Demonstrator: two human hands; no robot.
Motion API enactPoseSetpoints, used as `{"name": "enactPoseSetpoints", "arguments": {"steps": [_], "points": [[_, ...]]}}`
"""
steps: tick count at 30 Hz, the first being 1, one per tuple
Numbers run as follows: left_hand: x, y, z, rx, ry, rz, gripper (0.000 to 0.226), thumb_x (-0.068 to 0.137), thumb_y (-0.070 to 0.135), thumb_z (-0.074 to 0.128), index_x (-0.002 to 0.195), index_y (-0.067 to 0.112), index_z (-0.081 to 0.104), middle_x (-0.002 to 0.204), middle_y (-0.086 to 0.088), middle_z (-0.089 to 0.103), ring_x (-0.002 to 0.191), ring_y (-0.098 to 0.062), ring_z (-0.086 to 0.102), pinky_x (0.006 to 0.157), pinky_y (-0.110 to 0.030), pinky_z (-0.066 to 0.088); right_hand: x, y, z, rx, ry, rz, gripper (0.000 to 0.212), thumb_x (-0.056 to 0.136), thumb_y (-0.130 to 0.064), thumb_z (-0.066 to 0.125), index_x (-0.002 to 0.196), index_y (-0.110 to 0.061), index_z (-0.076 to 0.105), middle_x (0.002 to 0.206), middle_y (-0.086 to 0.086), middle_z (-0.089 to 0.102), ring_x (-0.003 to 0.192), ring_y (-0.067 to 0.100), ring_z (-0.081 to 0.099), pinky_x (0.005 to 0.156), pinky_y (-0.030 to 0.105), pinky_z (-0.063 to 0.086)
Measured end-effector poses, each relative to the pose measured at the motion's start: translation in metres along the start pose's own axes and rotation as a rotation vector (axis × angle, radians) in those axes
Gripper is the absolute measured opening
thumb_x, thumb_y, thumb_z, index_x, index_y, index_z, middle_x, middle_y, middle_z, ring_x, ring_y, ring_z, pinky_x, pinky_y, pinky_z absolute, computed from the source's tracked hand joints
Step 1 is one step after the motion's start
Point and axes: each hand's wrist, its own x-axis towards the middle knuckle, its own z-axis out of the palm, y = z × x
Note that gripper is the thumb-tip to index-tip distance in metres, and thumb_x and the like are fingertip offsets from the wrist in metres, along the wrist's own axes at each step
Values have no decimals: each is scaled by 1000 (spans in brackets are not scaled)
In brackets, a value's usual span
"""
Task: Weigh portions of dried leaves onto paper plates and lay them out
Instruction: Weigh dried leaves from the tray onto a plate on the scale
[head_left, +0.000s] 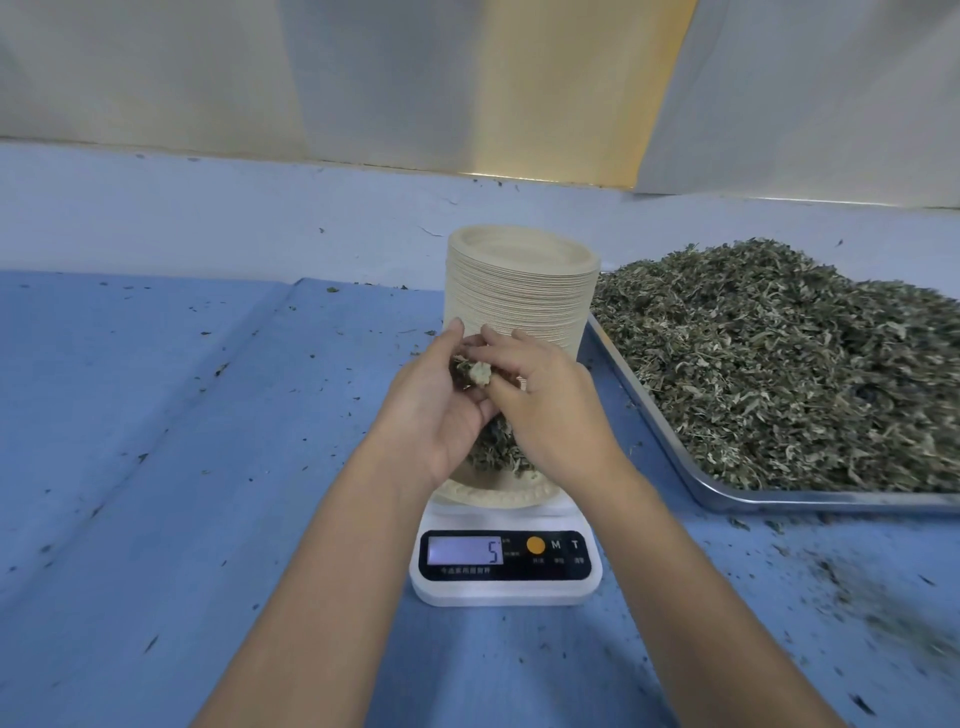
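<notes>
Blue cloth (156, 467) covers the table, with a paler strip and light sheeting along the wall beyond it. A white scale (506, 592) stands on the cloth and its display (464, 551) reads 5. On the scale sits a paper plate (498, 496), only its near rim showing under the wrists, with a small pile of leaves (493, 452) on it.

Both hands are raised above the scale, over the far half of the plate, and meet around a clump of leaves (475, 371). The clump lies in the cupped palm of the left hand (441, 405), whose fingers curve up around it on the far side. The right hand (545, 410) comes over from the other side, its fingers laid across the top of the clump and its thumb closing in from below, so it pinches the clump (how tightly cannot be told). Clump and pile look apart, though the hands hide most of the gap.

Just behind the scale, close past the fingertips, rises a tall stack of plates (519, 291). Right of the scale, near but not touching, lies a metal tray (647, 410) heaped with dried leaves (779, 364); its near corner passes close by the right wrist. Left of the scale the cloth runs wide and bare save for scattered leaf bits, and more crumbs (857, 597) lie on the cloth to the right of the scale, nearer than the tray
</notes>
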Motion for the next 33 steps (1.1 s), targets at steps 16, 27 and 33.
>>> {"name": "enactPoseSetpoints", "arguments": {"steps": [16,27,33], "points": [[9,14,-15,-1,252,227,27,101,4,37,123,-5,50,118,-20,60,97,-27,66,80,-29,56,3,6,-8,196,90,64,25,96,-24,56,117,-30,68,99,-23,65,90,-16,56,78,0,39],[6,12,-13,116,279,264,25,101,7,36,91,3,58,99,-13,64,100,-23,64,87,-28,53,6,20,-19,65,-274,84,42,78,-7,73,112,-32,69,139,-14,51,139,0,27,102,11,16],[9,8,-12,155,264,240,24,101,9,36,94,4,59,99,-11,66,98,-20,65,82,-25,54,7,20,-17,104,-16,121,21,80,-13,74,76,-33,71,121,-14,64,109,-4,52,74,-10,25]]}}
